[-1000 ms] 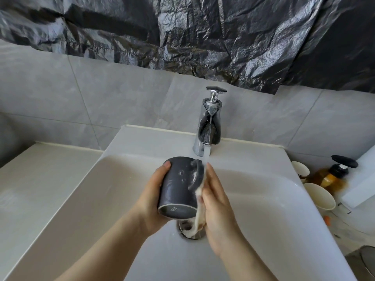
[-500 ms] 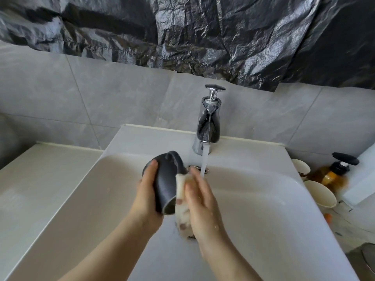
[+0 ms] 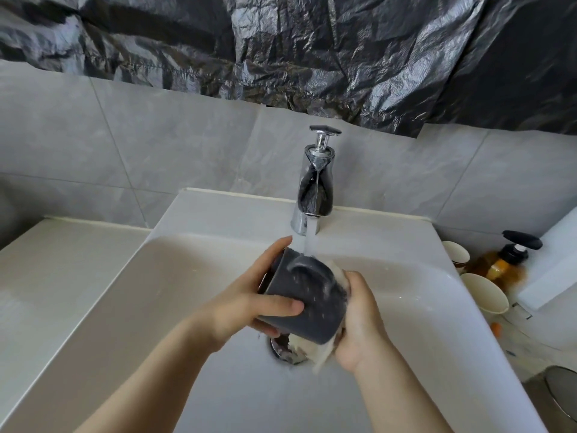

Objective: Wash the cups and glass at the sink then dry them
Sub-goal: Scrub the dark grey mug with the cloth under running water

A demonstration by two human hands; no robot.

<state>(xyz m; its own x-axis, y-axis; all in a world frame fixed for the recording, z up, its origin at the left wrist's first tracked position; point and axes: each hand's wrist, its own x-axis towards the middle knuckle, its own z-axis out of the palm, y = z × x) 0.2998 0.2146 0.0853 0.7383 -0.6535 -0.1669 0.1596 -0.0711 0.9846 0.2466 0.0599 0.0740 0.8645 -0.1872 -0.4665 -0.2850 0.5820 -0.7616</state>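
Note:
A dark grey mug (image 3: 309,303) lies tilted over the white sink (image 3: 156,292), handle upward, under the running stream from the chrome tap (image 3: 313,195). My left hand (image 3: 249,301) grips the mug round its rim end, thumb across its side. Against the mug's base and right side, my right hand (image 3: 359,323) holds a wet, pale sponge cloth (image 3: 321,353). Two cream cups (image 3: 482,293) (image 3: 456,256) stand on the counter to the right of the sink.
An amber soap bottle (image 3: 502,264) with a black pump stands behind the cream cups, beside a white block. The drain (image 3: 285,351) lies under the mug. A flat white counter (image 3: 56,276) runs left of the basin. Black plastic sheeting covers the upper wall.
The mug has been turned from mouth-down to lying on its side with the handle up, and moved under the water stream. The right hand with the cloth has shifted to the mug's base.

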